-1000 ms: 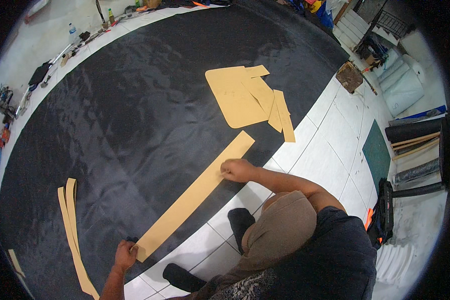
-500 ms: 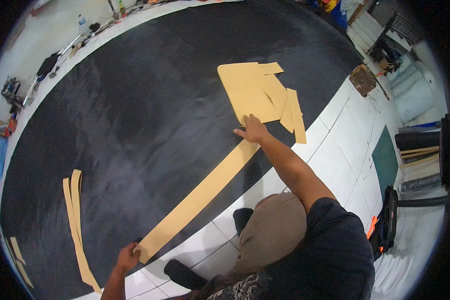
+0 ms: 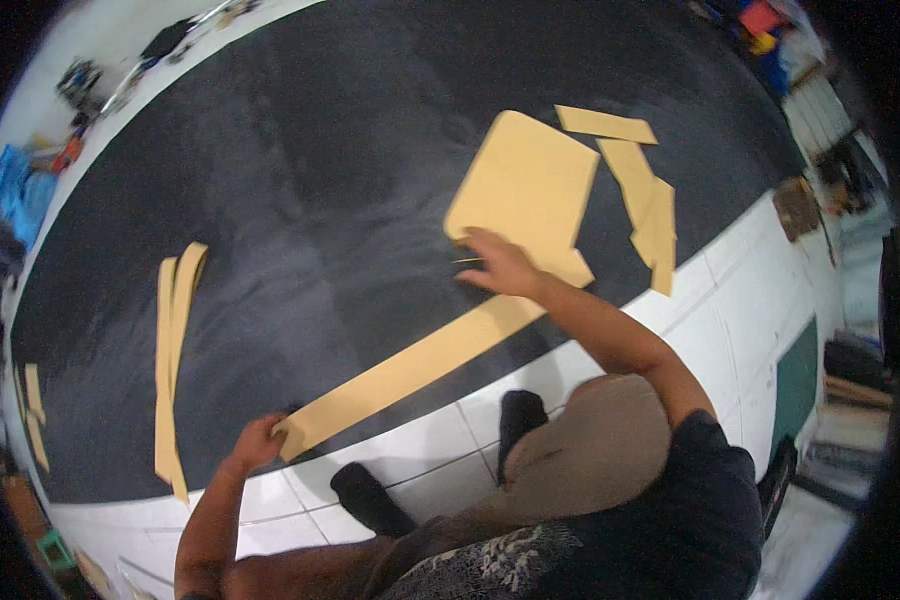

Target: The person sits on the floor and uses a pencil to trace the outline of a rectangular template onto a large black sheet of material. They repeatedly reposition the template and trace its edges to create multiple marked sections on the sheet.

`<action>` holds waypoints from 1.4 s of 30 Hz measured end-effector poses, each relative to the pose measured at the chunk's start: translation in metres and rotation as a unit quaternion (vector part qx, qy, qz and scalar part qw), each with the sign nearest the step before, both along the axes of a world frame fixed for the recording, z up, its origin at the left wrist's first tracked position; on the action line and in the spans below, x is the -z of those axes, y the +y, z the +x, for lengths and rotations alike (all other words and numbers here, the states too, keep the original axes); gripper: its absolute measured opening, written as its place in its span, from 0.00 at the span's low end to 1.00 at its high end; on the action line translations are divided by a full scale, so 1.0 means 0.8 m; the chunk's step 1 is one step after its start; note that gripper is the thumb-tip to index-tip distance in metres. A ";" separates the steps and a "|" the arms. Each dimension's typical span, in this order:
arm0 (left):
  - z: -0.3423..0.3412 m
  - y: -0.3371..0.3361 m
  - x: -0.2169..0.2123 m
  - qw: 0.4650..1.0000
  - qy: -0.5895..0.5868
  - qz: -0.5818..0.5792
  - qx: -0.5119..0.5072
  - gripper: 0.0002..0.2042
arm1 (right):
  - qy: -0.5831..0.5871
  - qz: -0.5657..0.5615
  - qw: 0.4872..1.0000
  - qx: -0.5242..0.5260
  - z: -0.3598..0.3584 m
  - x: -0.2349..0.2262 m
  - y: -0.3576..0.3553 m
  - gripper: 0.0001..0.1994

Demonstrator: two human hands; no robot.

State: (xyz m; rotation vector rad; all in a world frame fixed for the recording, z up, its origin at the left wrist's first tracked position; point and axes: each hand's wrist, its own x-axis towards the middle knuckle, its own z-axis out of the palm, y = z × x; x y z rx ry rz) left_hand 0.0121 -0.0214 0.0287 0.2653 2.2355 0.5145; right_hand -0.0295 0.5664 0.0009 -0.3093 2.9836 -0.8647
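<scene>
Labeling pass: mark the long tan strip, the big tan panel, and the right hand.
long tan strip (image 3: 410,372), head view, middle of its length
big tan panel (image 3: 530,185), head view, centre of its face
right hand (image 3: 498,268), head view, back of hand

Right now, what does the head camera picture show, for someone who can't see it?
A person crouches over a big black fabric sheet, left hand holding the end of a long tan paper strip, right hand at a large tan paper piece.

Long tan paper strip and a tan pattern sheet on black cloth

The paper strip (image 3: 410,372) lies flat and slanted, its lower left end at the cloth's edge by the white tiled floor, its upper right end just below the pattern sheet (image 3: 526,190). That sheet is broad, four-sided, flat, further up the black cloth (image 3: 300,170).
</scene>
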 end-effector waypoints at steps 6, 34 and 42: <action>-0.021 -0.010 -0.026 0.997 -0.042 0.034 -0.050 0.18 | -0.173 0.160 0.945 0.225 0.034 -0.007 0.101 0.41; 0.105 -0.414 0.013 0.783 0.093 -0.105 -0.606 0.13 | -0.093 0.173 0.963 0.185 0.076 0.044 0.162 0.37; 0.086 -0.323 0.009 0.739 0.346 -0.369 -0.444 0.24 | -0.123 0.170 0.956 0.205 0.077 0.026 0.130 0.36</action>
